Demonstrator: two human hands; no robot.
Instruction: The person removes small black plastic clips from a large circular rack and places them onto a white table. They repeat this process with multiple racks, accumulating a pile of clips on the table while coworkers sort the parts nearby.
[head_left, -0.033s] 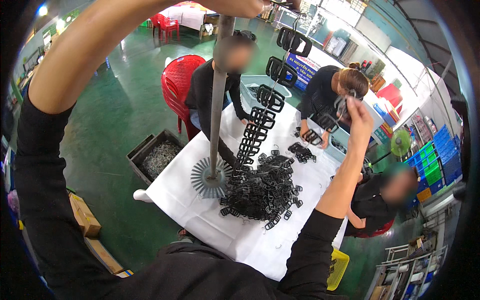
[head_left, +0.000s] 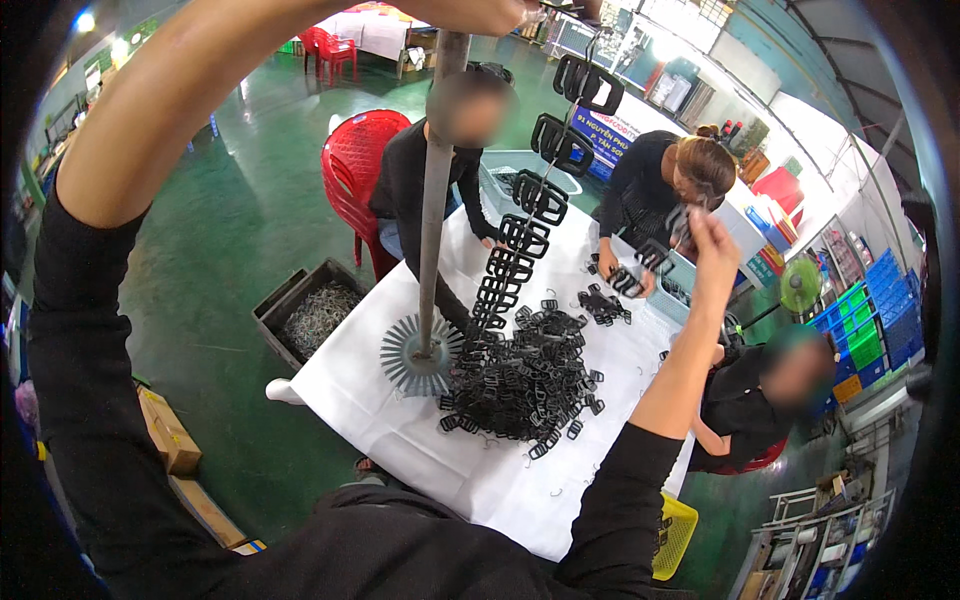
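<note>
My left hand (head_left: 485,12) is raised to the top edge by the upper end of a grey metal pole (head_left: 436,190); its fingers are mostly cut off. Near it hangs a long strand of black buckle-like frames (head_left: 540,198) on a thin wire, reaching down to the table. My right hand (head_left: 714,245), raised at the right, is closed in a pinch on a short string of similar black frames (head_left: 655,255), which hangs to its left. Below, a big heap of black frames (head_left: 530,385) lies beside the pole's slotted round base (head_left: 420,356).
A white-covered table (head_left: 400,440) fills the middle. Co-workers sit at its far left (head_left: 410,190), far right (head_left: 645,185) and right side (head_left: 750,410). A dark crate of metal pieces (head_left: 315,315), a yellow basket (head_left: 678,535) and a red chair (head_left: 355,170) stand around it.
My right hand has dropped slightly, and the short string of black frames in it has shifted a little. My left hand looks unmoved.
</note>
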